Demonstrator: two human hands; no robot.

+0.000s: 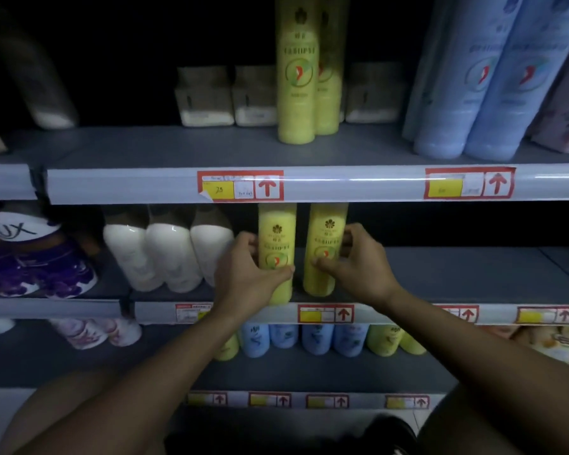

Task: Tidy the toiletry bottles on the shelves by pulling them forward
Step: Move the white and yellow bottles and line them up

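Head view, close before shelves

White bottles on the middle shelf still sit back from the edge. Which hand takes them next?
Left, probably. The left hand grips the left yellow bottle right beside the white bottles. The right hand grips the right yellow bottle, farther away.

On the middle shelf, the left hand grips one yellow bottle and the right hand grips a second yellow bottle just beside it, a narrow gap between the two. Three white bottles stand to the left. The upper shelf carries two more yellow bottles and two blue bottles. Red-framed price tags line the shelf edges.
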